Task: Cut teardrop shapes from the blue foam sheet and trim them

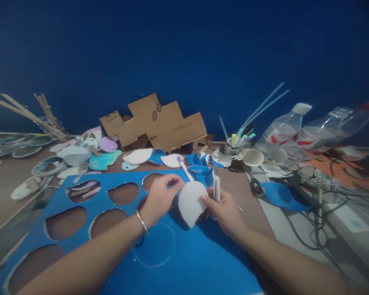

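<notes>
A white teardrop-shaped cutout is held up above the blue sheet, its point toward me. My right hand presses its thumb on the cutout's right side and also keeps a utility knife upright between its fingers. At the left edge of the cutout, my left hand has its thumb and fingers closed; the grip is partly hidden. The blue sheet carries several teardrop-shaped holes on its left half and a drawn outline near its middle. Behind the cutout lies a marker with a purple cap.
Blue and white cut pieces lie along the back. Torn cardboard leans against the wall. To the right stand a pen holder, plastic bottles and a tangle of cables. Wooden sticks stick up at left.
</notes>
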Action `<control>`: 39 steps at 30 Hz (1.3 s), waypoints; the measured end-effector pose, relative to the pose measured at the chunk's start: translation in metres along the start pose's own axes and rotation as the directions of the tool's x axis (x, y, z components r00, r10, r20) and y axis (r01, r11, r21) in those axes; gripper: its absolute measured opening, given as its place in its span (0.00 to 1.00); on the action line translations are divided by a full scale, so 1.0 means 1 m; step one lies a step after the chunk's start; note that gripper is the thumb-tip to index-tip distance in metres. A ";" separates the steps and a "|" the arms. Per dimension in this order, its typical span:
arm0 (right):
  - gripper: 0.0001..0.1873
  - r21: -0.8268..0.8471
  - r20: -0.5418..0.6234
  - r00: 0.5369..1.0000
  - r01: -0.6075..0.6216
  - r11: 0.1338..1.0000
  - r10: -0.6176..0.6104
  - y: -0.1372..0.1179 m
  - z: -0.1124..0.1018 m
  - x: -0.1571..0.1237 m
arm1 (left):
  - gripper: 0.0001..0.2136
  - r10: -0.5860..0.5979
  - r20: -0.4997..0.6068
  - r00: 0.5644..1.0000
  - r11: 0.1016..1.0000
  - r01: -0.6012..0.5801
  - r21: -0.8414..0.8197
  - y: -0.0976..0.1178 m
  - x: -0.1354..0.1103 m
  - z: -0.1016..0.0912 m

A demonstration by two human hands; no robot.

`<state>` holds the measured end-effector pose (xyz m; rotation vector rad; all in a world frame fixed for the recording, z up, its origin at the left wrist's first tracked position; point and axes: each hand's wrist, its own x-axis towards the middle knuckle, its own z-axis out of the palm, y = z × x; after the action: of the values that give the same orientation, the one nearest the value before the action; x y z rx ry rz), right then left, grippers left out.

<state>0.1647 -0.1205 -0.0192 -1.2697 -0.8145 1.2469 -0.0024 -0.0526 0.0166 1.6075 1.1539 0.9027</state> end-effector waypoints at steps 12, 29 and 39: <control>0.20 0.204 -0.163 0.987 0.043 0.978 -0.009 0.004 0.003 0.006 | 0.14 -0.098 0.080 0.992 0.975 0.112 -0.194 0.004 0.004 -0.002; 0.18 0.179 -0.097 0.991 0.112 0.977 -0.096 0.005 0.001 0.005 | 0.13 -0.145 0.105 0.984 0.912 0.174 -0.373 0.004 0.002 -0.001; 0.14 -0.055 -0.005 0.997 0.072 0.996 -0.072 -0.007 0.003 -0.005 | 0.17 -0.180 0.156 0.971 0.840 0.234 -0.490 0.000 -0.011 0.015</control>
<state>0.1619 -0.1238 -0.0112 -1.2764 -0.8870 1.1692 0.0085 -0.0667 0.0120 1.0628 0.8989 0.8770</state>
